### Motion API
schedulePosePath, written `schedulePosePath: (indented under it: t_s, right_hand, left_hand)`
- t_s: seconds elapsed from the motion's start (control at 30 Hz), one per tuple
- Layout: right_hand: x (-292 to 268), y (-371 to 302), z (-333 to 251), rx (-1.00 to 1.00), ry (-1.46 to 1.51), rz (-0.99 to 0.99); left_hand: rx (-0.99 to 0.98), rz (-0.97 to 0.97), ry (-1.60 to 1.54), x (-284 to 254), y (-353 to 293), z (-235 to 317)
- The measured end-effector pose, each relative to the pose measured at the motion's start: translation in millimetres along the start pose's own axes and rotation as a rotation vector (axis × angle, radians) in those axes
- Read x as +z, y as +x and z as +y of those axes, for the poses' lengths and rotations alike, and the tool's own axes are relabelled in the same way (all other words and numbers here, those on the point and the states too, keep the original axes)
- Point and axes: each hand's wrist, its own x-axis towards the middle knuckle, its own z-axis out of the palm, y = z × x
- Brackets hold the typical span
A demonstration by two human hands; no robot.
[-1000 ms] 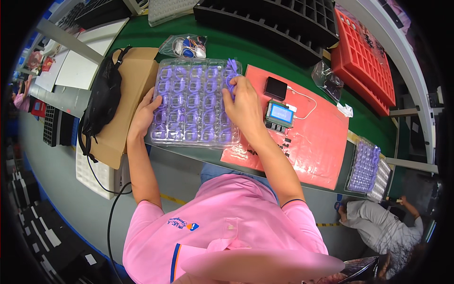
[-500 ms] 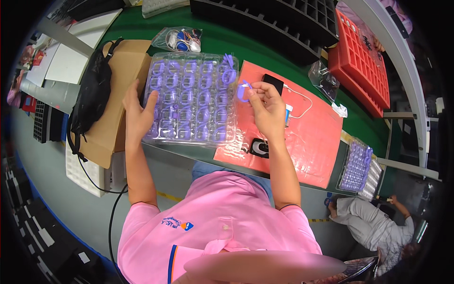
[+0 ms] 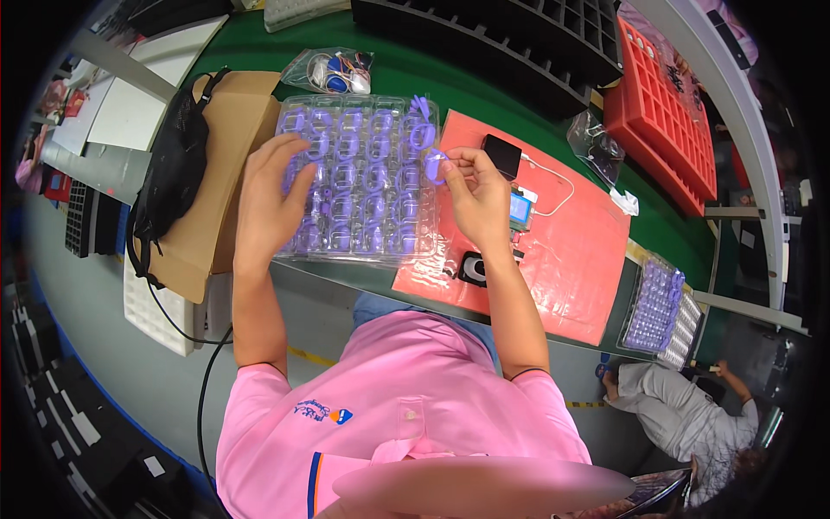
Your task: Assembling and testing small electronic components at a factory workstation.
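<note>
In front of me lies a clear plastic tray (image 3: 354,257) with rows of purple loop-shaped pieces in its pockets. My left hand (image 3: 271,208) is over the tray's left side, fingers apart and nothing held. At the tray's right edge, my right hand (image 3: 480,195) pinches a purple loop-shaped piece (image 3: 435,166) between thumb and fingertips. Another purple loop (image 3: 422,136) rests at the tray's upper right corner. On the pink mat (image 3: 571,277) are a black square box (image 3: 501,157), a small board with a lit blue screen (image 3: 520,208) and a black-and-white device (image 3: 473,268).
A cardboard box (image 3: 238,130) with a black mesh bag (image 3: 177,173) stands at the left. Beyond the tray are a bag of wired parts (image 3: 333,73) and black divided trays (image 3: 510,43). Red crates (image 3: 666,121) and a second purple-filled tray (image 3: 653,307) are rightward; another person (image 3: 683,406) sits there.
My right hand has moved slightly left with the purple piece, up to the tray's edge, uncovering the blue screen. My left hand has shifted rightward, farther over the tray, its fingers spread.
</note>
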Motion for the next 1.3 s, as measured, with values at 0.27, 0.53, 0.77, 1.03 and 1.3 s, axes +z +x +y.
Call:
schedulePosePath:
  t_s: [0.27,0.53,0.77,1.03,1.3]
  right_hand:
    - [11,-2,-3,-0.040,-0.097,0.014]
    - [4,-10,-7,-0.018,-0.057,0.010]
    - [13,-7,0,-0.268,-0.134,0.048]
    - [6,-8,-14,-0.438,-0.381,0.100]
    - [-158,63,22,-0.223,-0.489,0.391]
  left_hand:
    - [0.007,-0.312,-0.162,60,66,45]
    - [-0.183,-0.380,0.159,129,113,71]
    - [-0.058,-0.414,-0.017,141,117,20]
    - [-0.029,-0.375,0.052,149,121,24]
    - [0.090,-0.181,0.090,117,111,45]
